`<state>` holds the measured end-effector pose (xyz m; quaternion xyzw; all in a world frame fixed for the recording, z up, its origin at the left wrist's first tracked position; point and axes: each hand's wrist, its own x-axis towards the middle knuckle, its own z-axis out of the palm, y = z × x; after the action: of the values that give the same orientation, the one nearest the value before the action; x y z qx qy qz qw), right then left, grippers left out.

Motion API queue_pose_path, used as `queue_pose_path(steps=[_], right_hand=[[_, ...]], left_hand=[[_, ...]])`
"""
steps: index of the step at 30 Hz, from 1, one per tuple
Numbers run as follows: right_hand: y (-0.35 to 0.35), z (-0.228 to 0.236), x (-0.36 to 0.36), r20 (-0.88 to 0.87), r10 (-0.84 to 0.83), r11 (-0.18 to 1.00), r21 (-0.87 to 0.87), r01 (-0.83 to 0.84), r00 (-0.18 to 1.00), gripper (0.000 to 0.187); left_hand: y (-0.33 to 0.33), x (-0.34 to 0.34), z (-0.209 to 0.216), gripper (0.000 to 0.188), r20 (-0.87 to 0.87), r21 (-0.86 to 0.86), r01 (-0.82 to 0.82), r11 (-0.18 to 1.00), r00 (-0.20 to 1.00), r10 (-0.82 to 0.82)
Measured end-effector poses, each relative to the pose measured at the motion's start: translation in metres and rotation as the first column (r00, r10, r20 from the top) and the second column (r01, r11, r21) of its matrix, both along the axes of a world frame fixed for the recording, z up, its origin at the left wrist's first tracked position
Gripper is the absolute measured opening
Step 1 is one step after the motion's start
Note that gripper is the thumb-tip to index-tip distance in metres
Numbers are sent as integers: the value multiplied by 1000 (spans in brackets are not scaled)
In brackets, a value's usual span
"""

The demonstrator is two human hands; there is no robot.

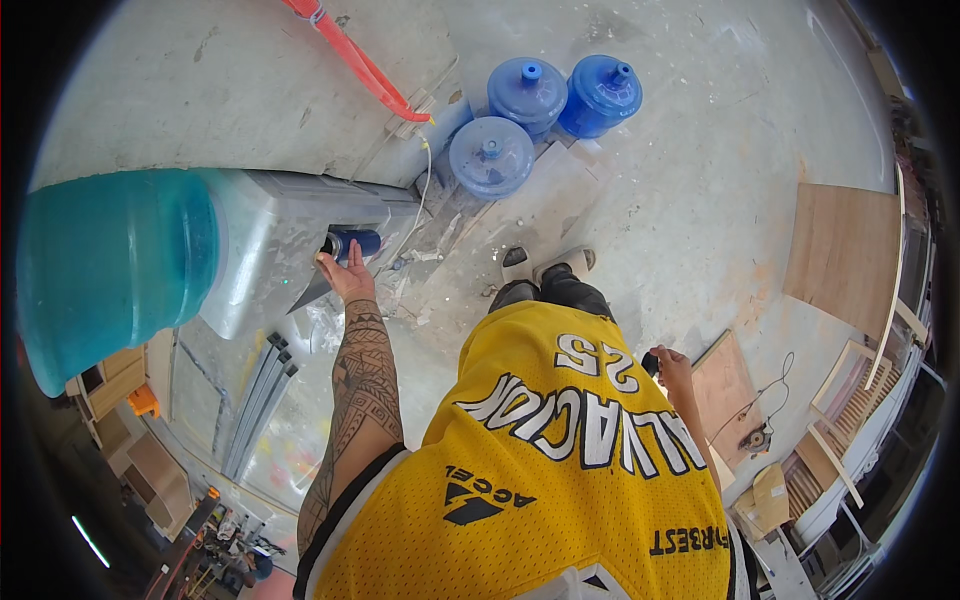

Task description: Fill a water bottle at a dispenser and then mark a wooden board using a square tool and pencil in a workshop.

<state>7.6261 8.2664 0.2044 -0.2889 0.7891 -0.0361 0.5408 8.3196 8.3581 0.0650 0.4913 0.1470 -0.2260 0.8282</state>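
Note:
At the left stands a water dispenser (pixel 270 235) with a silver-grey body, topped by a large teal water bottle (pixel 120 265). My left hand (pixel 347 275) reaches to the dispenser's front, its fingers and thumb around a dark blue tumbler (pixel 364 242) at the recess there. The tumbler looks tilted in this view, and its mouth is partly hidden. A small green light shows on the dispenser. Low by my right side, my right hand (pixel 674 367) is closed on a small black object (pixel 651 363), partly covered by my yellow jersey.
Three blue water jugs (pixel 527 92) stand on the floor ahead, beside a wall corner. A red hose-like strip (pixel 365 75) and a white cord (pixel 425 185) run near the dispenser. Wooden boards (pixel 843 255) lie at the right, with a corded power tool (pixel 757 438). Grey bars (pixel 262 395) lie left.

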Motion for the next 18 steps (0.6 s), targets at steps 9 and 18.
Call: queue_pose_path(steps=[9, 18], right_hand=[[0, -4, -2, -2, -2, 1000, -2, 2, 1000, 33], [0, -4, -2, 9, 9, 1000, 13, -9, 1000, 34]], left_hand=[[-5, -3, 2, 83, 7, 28, -25, 999, 1000, 25], [-3, -2, 2, 93, -10, -14, -7, 1000, 1000, 7]])
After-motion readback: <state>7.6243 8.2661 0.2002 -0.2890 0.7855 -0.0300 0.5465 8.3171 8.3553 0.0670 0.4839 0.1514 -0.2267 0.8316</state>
